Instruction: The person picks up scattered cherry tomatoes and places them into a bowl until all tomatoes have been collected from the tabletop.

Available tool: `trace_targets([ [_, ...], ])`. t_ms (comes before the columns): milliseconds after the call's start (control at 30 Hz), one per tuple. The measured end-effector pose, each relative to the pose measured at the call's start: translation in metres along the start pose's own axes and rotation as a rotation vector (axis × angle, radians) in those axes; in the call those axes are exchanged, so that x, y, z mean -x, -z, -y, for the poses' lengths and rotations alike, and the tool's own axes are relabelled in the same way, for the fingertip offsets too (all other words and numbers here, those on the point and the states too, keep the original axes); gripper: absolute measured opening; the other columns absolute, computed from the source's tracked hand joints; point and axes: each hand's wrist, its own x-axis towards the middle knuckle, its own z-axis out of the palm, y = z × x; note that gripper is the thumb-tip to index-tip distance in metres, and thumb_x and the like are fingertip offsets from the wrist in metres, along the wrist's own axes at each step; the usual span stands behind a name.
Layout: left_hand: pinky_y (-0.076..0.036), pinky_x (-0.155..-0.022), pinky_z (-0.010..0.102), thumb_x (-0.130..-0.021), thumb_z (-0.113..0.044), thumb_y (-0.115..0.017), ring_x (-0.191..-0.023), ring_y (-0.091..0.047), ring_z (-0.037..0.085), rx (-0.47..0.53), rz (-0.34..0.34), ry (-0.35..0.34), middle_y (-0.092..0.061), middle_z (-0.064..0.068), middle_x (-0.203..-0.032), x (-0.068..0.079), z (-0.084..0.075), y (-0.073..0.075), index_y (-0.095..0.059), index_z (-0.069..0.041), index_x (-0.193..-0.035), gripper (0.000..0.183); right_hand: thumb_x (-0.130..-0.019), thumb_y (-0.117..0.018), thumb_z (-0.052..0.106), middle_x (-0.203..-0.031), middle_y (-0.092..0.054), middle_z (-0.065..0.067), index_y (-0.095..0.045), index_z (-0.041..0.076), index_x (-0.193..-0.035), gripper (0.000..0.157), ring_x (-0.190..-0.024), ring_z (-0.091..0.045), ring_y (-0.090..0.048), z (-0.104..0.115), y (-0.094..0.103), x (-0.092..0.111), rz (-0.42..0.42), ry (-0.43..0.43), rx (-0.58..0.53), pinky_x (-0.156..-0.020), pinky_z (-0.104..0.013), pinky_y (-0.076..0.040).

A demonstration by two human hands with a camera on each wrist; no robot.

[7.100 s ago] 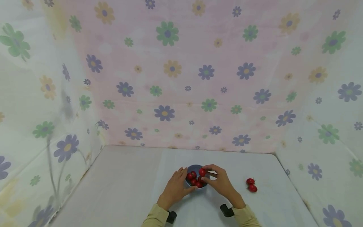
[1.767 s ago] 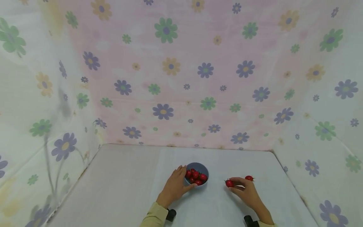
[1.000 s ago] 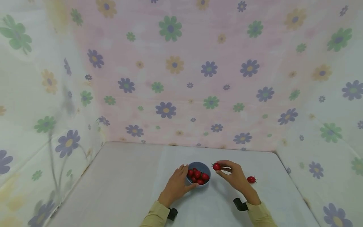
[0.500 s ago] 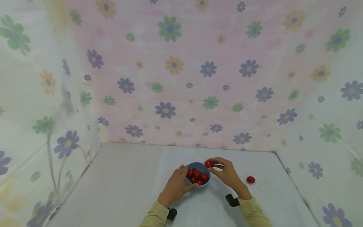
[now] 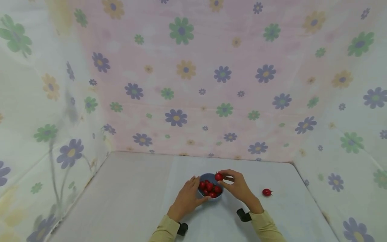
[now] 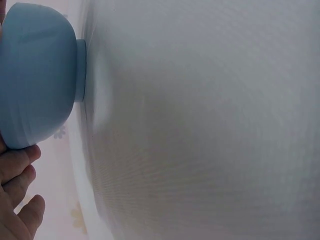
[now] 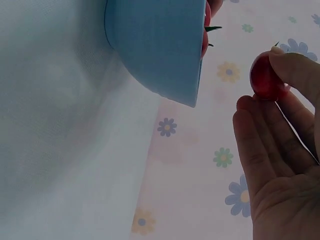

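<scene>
A small blue bowl (image 5: 208, 175) stands on the table, with several red cherry tomatoes (image 5: 210, 186) inside. My left hand (image 5: 185, 199) holds the bowl at its left side, thumb along the near rim; in the left wrist view some fingers (image 6: 14, 165) touch the blue wall (image 6: 37, 75). Between thumb and fingertips, my right hand (image 5: 239, 189) pinches one cherry tomato (image 5: 218, 176) over the bowl's right rear rim. The right wrist view shows this tomato (image 7: 265, 77) above rim height, apart from the bowl (image 7: 155, 45).
One loose cherry tomato (image 5: 267, 192) with a green stem lies on the white tabletop (image 5: 136, 198), right of my right hand. Flower-patterned cloth (image 5: 199, 80) walls in the table at the back and both sides.
My right hand has carried a cherry tomato leftward from the right of the table to over the bowl. Two tomatoes lay there earlier; one lies there now. My left hand stays on the bowl.
</scene>
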Motion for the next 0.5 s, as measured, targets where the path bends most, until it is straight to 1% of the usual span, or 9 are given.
trace_targets([
  [133, -0.034, -0.121, 0.052, -0.091, -0.066, -0.064, -0.148, -0.038, 0.035, -0.007, -0.009, -0.003, -0.047, 0.019, -0.155, 0.000, 0.002, 0.001, -0.041, 0.004, -0.152, 0.095, -0.086, -0.081, 0.008, -0.119, -0.072, -0.016, -0.070, 0.005, -0.120, 0.036, -0.109, -0.032, -0.069, -0.005, -0.001, -0.002, -0.009, -0.004, 0.007, -0.094, -0.042, -0.059],
  [167, -0.033, -0.121, 0.052, -0.091, -0.065, -0.064, -0.148, -0.038, 0.035, -0.006, -0.009, -0.004, -0.047, 0.019, -0.155, -0.001, 0.002, 0.000, -0.041, 0.004, -0.152, 0.095, -0.086, -0.081, 0.008, -0.118, -0.071, -0.017, -0.071, 0.006, -0.120, 0.036, -0.109, -0.033, -0.069, -0.005, -0.001, -0.002, -0.014, -0.006, 0.004, -0.093, -0.042, -0.059],
  [300, -0.033, -0.121, 0.052, -0.091, -0.066, -0.064, -0.149, -0.038, 0.034, 0.000, -0.006, -0.003, -0.046, 0.019, -0.155, -0.001, 0.002, -0.001, -0.041, 0.003, -0.153, 0.095, -0.086, -0.081, 0.006, -0.119, -0.071, -0.016, -0.071, 0.007, -0.119, 0.034, -0.109, -0.032, -0.069, -0.004, 0.001, 0.000, -0.025, -0.012, 0.010, -0.093, -0.041, -0.060],
  [333, -0.033, -0.121, 0.052, -0.091, -0.066, -0.063, -0.149, -0.038, 0.035, -0.001, -0.004, -0.004, -0.046, 0.019, -0.155, -0.001, 0.002, -0.001, -0.041, 0.003, -0.153, 0.095, -0.086, -0.080, 0.004, -0.119, -0.071, -0.017, -0.071, 0.005, -0.119, 0.034, -0.109, -0.033, -0.069, -0.002, 0.002, 0.001, -0.028, -0.019, 0.015, -0.093, -0.043, -0.059],
  [400, -0.033, -0.121, 0.052, -0.091, -0.066, -0.064, -0.148, -0.038, 0.035, 0.000, -0.004, -0.005, -0.046, 0.019, -0.155, -0.001, 0.002, -0.001, -0.041, 0.003, -0.153, 0.096, -0.086, -0.079, 0.000, -0.118, -0.071, -0.017, -0.070, 0.002, -0.119, 0.034, -0.107, -0.035, -0.070, 0.009, 0.004, 0.002, -0.028, -0.026, 0.023, -0.092, -0.045, -0.059],
  [500, -0.033, -0.121, 0.052, -0.091, -0.066, -0.063, -0.148, -0.038, 0.035, -0.006, -0.006, -0.009, -0.046, 0.020, -0.155, -0.001, 0.002, 0.000, -0.040, 0.004, -0.153, 0.096, -0.086, -0.078, -0.002, -0.118, -0.071, -0.020, -0.070, 0.000, -0.119, 0.034, -0.106, -0.036, -0.070, 0.008, 0.004, 0.004, -0.039, -0.028, 0.026, -0.092, -0.047, -0.059],
])
